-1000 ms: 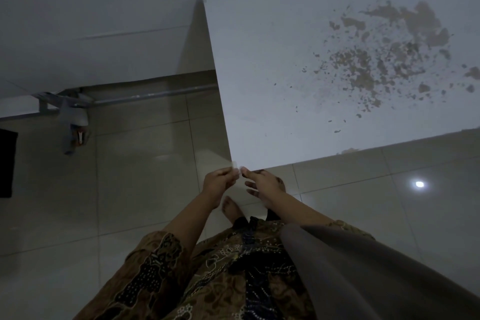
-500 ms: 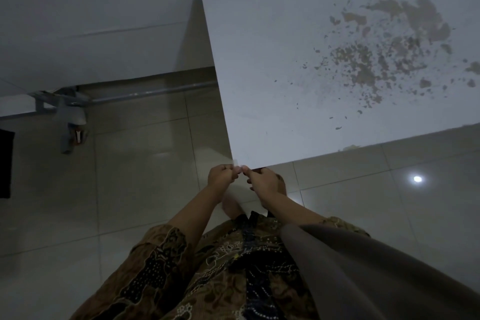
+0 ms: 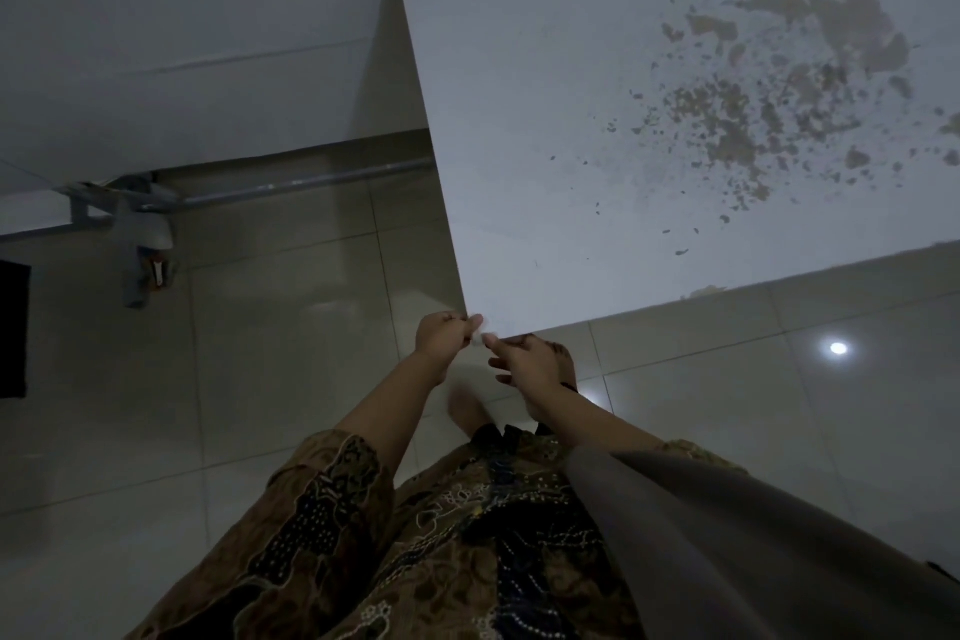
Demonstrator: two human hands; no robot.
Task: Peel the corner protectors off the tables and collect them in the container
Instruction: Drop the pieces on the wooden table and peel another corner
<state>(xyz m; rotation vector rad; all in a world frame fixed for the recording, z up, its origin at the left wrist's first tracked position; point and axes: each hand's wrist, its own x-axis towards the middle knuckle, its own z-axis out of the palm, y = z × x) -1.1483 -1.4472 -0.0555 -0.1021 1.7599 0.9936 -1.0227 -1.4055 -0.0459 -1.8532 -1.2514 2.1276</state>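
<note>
Corner protector (image 3: 479, 331) sits at the white table (image 3: 545, 161) corner, pinched by the left hand (image 3: 444, 334) and right hand (image 3: 524, 361)

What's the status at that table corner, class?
Left hand and right hand both pinching the protector at the table corner. Nothing in the way. No container in view.

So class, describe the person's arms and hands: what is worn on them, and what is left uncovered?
The left hand and right hand are bare, with no gloves. Both forearms are uncovered. The left arm's short sleeve is brown batik with dark and pale patterns. A grey cloth drapes over the right upper arm.
</note>
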